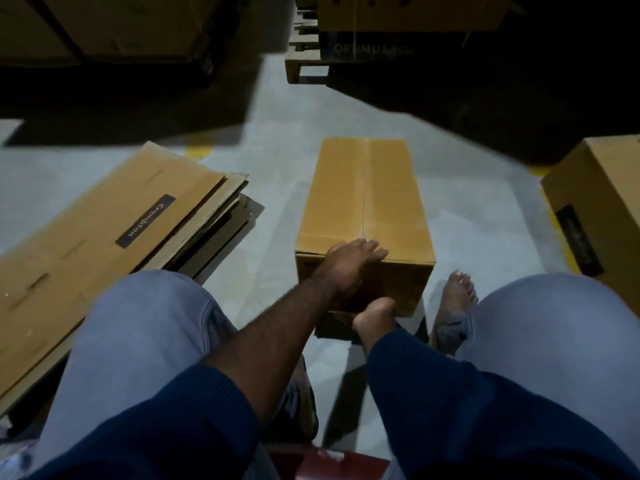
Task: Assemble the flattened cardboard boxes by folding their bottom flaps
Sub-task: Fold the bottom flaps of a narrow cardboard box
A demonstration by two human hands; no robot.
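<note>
Fingers of my left hand: straight, slightly spread, lying flat on top of the box at its near edge, palm draped over onto the near face. Right hand: low on that near face by the bottom edge, curled, fingertips hidden. Can't tell if it grips anything.

Rest, big to small, all relative to the box:
- Grey floor under it and all round.
- Stack of flattened boxes to its left, near but apart, lying flat with edges fanned toward the box. Dark label on the top sheet reads "Crompton".
- My knees on its near side, one left and one right, in grey trousers, with blue sleeves above them.
- Box itself: between my knees, long axis pointing away from me. Top is two flaps meeting along a centre seam. A darker piece of cardboard shows under the near end, beside my right hand.
- Second carton to its right, well apart, cut off by the frame edge.
- Pallet beyond its far end, loaded with cartons, mostly in shadow.
- Bare foot just right of its near corner.
- Yellow floor mark past its far left corner.
</note>
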